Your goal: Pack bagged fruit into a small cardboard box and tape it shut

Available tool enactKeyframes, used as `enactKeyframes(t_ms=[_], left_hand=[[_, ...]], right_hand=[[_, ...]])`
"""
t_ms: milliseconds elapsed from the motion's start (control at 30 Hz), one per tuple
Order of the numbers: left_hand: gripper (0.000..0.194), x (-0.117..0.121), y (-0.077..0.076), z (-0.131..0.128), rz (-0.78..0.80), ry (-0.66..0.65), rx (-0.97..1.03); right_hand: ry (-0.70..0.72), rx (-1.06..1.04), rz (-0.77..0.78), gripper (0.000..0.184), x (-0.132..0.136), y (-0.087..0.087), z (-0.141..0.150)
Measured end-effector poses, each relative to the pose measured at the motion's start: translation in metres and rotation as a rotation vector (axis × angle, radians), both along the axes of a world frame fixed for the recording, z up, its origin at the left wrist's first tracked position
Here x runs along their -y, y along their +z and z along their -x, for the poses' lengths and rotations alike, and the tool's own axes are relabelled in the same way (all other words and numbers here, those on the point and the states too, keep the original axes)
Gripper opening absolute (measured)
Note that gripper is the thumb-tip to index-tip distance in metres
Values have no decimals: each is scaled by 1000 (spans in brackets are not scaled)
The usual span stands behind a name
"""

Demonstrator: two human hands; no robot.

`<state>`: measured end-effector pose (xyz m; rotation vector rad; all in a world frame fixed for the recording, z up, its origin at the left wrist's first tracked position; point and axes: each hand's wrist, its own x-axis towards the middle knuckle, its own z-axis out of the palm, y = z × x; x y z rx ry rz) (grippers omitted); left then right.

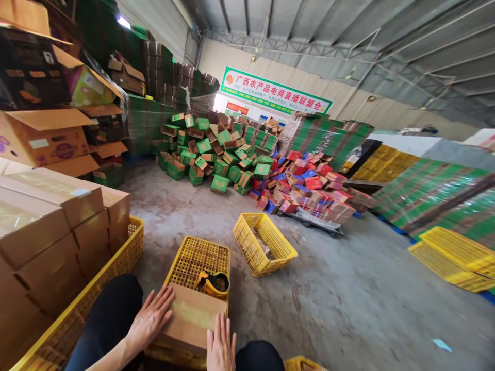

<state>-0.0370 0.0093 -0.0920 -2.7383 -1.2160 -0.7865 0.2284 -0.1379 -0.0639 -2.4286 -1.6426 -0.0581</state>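
Fingers extended and grasping nothing, a person's left hand (152, 317) and right hand (221, 342) rest at opposite edges of a brown rectangular cardboard box (196, 313) atop a yellow perforated plastic crate (201, 250), a yellow-and-black tape dispenser (209, 285) just beyond. Even, gentle palm pressure would likely keep the box square and its shiny top band (195, 315) smooth.

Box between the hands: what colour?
The box is brown, with a yellowish strip across its top; head view shows it.
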Motion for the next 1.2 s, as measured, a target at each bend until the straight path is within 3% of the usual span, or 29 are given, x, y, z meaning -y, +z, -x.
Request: enactKeyframes(t_ms=[200, 367, 500, 567, 733, 967, 1200], left_hand=[[48, 14, -9, -29, 0, 76, 48], [52, 30, -10, -52, 50, -26, 27], [56, 31, -6, -54, 103, -108, 18], [54, 29, -2, -51, 124, -123, 11], [50, 23, 8, -44, 150, -12, -18], [60, 17, 8, -17, 214, 95, -60], [68, 18, 1, -13, 231, 134, -47]], right_hand=[[-11, -49, -45, 58, -13, 5, 32], [105, -142, -104, 49, -34, 11, 77], [124, -157, -119, 49, -45, 18, 93], [112, -170, -102, 49, -47, 23, 92], [48, -194, -90, 48, -39, 34, 73], [-52, -83, -61, 53, -3, 26, 30], [-94, -130, -46, 59, 2, 24, 36]])
